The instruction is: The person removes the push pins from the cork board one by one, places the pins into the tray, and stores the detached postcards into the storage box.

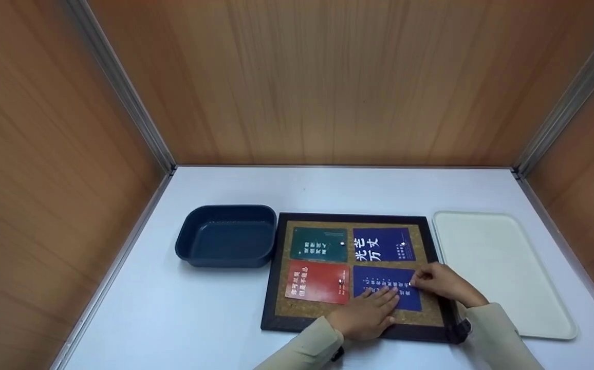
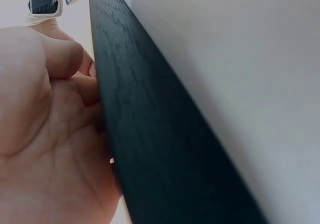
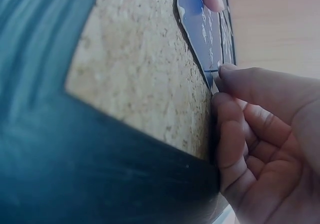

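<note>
A black-framed corkboard [image 1: 431, 313] carries several printed cards. My left hand [image 1: 365, 314] lies with fingers extended on the lower right blue card [image 1: 411, 302], its wrist over the near frame edge. At that card's right edge, my right hand [image 1: 445, 283] pinches a small push pin [image 3: 212, 71] between thumb and fingers; its thin needle shows at the card in the right wrist view. Pins hold the green card [image 1: 322, 237], the red card [image 1: 315, 288] and the upper blue card [image 1: 390, 249]. In the left wrist view, the frame [image 2: 150, 119] hides part of the left fingers.
A dark blue rectangular basin [image 1: 230, 236] stands against the board's left side. To the right lies a pale flat tray [image 1: 502, 267], partly beneath the right forearm. Wood-grain panels [image 1: 338, 82] enclose the white table [image 1: 173, 308] at the back and both sides.
</note>
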The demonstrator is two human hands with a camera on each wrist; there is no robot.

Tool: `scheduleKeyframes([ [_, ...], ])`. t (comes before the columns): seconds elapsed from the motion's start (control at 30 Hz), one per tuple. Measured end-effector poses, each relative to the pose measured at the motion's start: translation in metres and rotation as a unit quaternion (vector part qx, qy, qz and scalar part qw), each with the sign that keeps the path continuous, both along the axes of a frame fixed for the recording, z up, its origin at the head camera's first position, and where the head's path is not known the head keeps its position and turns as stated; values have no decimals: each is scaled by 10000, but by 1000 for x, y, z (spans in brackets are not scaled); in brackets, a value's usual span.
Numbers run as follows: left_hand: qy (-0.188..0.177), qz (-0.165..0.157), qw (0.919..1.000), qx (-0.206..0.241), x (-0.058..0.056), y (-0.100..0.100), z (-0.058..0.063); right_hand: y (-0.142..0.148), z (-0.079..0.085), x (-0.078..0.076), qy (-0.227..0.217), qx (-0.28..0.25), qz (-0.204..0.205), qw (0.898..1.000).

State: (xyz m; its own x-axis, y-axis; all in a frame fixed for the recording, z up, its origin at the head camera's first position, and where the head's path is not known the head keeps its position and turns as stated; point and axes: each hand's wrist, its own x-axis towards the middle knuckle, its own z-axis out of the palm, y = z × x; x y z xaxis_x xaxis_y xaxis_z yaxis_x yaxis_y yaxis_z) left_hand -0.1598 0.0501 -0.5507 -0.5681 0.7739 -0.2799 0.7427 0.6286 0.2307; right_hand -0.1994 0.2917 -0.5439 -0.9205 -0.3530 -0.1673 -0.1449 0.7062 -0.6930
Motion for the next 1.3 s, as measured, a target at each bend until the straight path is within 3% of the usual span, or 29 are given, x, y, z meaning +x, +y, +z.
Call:
scheduleKeyframes([
  [1.3, -143, 11, 9999, -69, -1, 1, 3, -5, 1, 3, 70, 97, 94, 9999],
])
